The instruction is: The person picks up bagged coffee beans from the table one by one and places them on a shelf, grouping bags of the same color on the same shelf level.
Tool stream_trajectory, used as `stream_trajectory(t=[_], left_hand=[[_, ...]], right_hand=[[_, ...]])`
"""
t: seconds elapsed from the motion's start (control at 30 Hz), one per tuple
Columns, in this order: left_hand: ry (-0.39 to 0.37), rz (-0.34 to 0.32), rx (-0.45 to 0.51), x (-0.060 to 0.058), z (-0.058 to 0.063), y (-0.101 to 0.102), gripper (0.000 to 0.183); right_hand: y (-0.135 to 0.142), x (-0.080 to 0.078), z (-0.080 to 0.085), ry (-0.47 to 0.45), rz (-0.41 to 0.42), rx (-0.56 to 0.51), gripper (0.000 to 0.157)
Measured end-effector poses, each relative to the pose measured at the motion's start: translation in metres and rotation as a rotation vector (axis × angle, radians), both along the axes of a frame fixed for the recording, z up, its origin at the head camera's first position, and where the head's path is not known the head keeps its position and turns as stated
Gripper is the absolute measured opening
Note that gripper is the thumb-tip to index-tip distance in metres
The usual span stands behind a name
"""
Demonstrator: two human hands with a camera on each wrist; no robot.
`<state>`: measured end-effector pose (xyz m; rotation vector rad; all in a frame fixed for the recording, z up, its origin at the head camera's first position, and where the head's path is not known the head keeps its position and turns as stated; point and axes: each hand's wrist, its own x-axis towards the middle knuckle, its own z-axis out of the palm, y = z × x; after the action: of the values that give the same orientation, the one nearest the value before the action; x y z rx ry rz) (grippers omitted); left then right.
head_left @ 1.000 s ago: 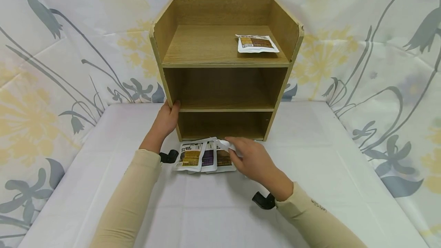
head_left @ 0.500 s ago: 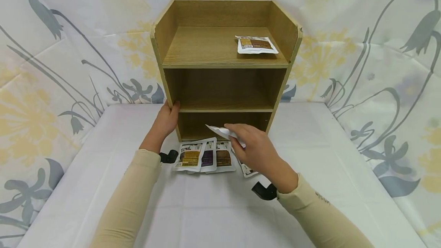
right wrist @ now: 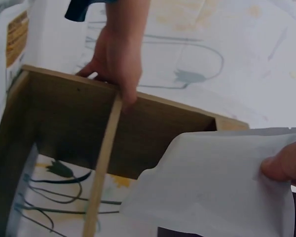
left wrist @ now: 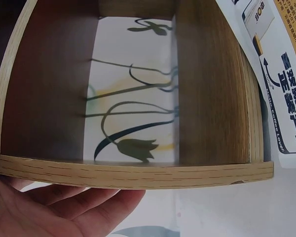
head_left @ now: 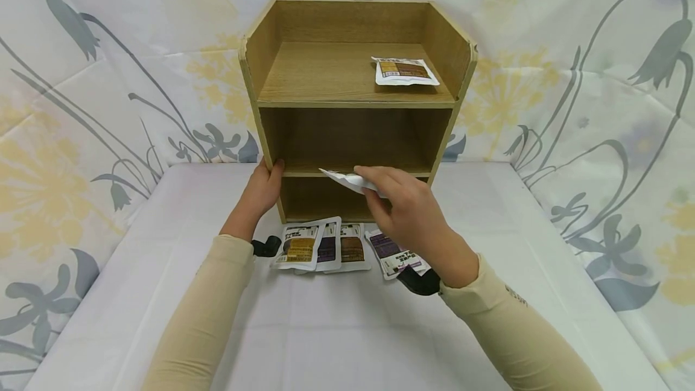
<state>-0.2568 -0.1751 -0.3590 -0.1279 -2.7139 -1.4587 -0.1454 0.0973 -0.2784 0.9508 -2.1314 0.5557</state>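
My right hand (head_left: 409,210) pinches a white coffee sachet (head_left: 345,181) by one edge, thumb below and fingers above. It is held in front of the middle board of a small wooden shelf unit (head_left: 326,71). The right wrist view shows the sachet's plain white back (right wrist: 217,180). My left hand (head_left: 263,189) grips the unit's left side panel, thumb at the front edge and fingers along the outside. Another sachet (head_left: 406,71) lies on the top shelf at the right, its front edge overhanging slightly.
Several overlapping sachets (head_left: 301,249) lie on the white cloth before the unit; one reads "Coffee Lover" in the left wrist view. More sachets (head_left: 392,252), purple-labelled, lie below my right forearm. Black mounts sit at both wrists, and a flowered cloth (head_left: 543,77) hangs behind.
My right hand has lifted the sachet from the table up to the middle board's height, uncovering the purple-labelled sachets beneath. My left hand has stayed on the side panel.
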Motion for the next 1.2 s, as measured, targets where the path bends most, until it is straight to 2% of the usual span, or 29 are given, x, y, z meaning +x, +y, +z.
stream_trajectory(t=[0.3, 0.9, 1.2], left_hand=[[-0.003, -0.001, 0.005, 0.0, 0.0, 0.0, 0.063], [-0.015, 0.001, -0.004, 0.003, 0.0, 0.0, 0.064], [-0.012, -0.001, 0.001, 0.002, 0.001, 0.0, 0.063]], right_hand=[[0.0, -0.002, 0.022, 0.052, 0.017, -0.032, 0.032], [0.0, -0.003, 0.049, 0.172, 0.014, -0.045, 0.029], [-0.002, -0.007, 0.065, 0.22, 0.034, -0.107, 0.028]])
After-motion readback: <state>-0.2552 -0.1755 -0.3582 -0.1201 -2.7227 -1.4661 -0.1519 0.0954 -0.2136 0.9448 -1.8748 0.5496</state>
